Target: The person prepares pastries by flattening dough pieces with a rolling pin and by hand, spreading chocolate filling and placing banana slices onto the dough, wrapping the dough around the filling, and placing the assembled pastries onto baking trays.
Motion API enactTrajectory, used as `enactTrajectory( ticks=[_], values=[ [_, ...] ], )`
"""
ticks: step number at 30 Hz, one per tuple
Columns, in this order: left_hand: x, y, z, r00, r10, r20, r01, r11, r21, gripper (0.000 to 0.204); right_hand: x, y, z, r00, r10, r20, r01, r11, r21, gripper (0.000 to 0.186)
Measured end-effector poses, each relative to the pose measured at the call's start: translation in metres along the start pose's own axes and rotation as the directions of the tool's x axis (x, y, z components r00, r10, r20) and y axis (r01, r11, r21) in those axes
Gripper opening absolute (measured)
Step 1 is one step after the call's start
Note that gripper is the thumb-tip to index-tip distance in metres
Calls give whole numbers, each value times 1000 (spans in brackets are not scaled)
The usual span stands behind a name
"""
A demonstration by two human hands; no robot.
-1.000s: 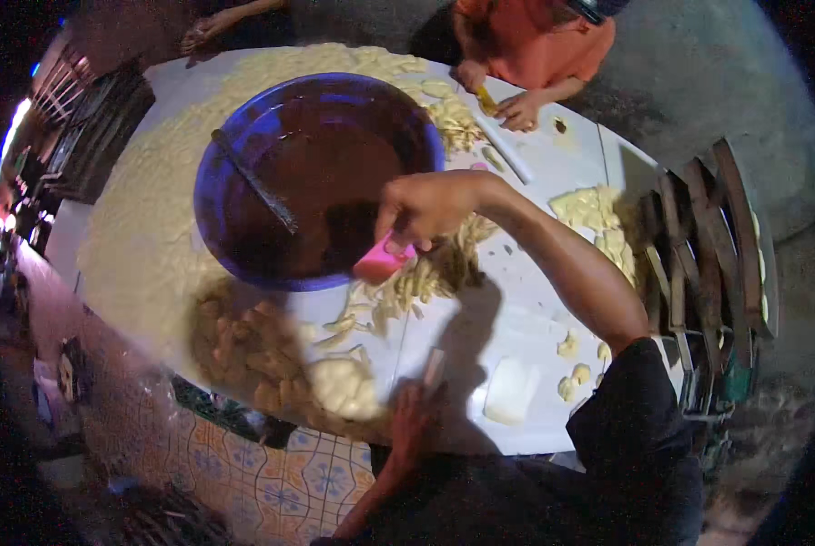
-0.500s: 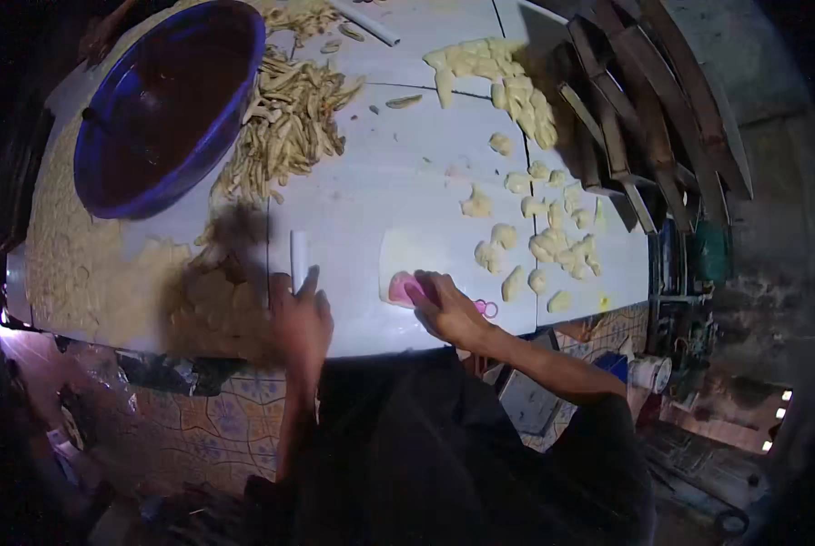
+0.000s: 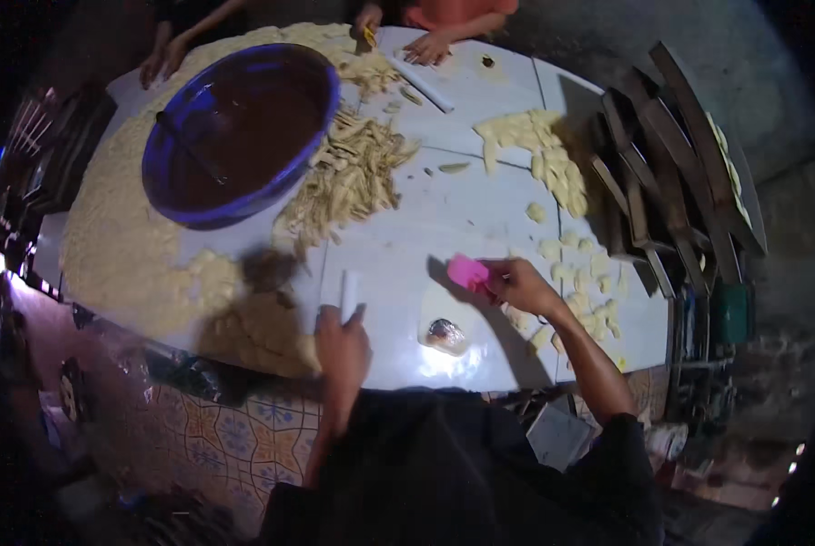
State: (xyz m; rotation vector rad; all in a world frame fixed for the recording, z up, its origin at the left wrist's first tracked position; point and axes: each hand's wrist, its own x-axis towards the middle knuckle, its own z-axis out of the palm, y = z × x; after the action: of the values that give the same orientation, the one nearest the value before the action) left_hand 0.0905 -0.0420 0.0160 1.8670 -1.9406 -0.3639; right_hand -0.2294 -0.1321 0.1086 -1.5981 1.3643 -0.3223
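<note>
Pink scoop [image 3: 467,272] moved off dough [image 3: 433,311], gripped by right hand [image 3: 524,288], left hand [image 3: 343,353] over white rod [image 3: 349,291] (grip hidden, cannot tell)

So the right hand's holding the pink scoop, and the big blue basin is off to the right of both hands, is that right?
Not quite: the blue basin is off to the left of both hands, as the head view shows. The right hand is indeed holding the pink scoop.
</note>
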Motion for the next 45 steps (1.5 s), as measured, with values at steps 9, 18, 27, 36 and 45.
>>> enactTrajectory(
  ticks=[9, 18, 27, 36, 45],
  values=[
    [-5, -9, 5, 997, 8, -80, -2, 998, 68, 53, 193, -31, 87, 762, -533, -368, 361, 822, -441, 40],
    [-9, 3, 14, 996, -88, -22, 90, 986, 142, 57, 218, -102, 231, 756, -630, -178, 462, 706, -536, 39],
    [-2, 10, 5, 996, -40, -85, 47, 996, 80, 39, 199, -94, 181, 854, -482, -197, 435, 868, -239, 22],
    [13, 42, -4, 943, 129, -307, -77, 981, 175, 38, 12, 26, 91, 939, -41, -341, 131, 960, 246, 22],
    [36, 51, 59, 907, 420, -26, -408, 863, -297, 14, -25, 66, 132, 712, -383, -589, 264, 923, -281, 18]
  ],
)
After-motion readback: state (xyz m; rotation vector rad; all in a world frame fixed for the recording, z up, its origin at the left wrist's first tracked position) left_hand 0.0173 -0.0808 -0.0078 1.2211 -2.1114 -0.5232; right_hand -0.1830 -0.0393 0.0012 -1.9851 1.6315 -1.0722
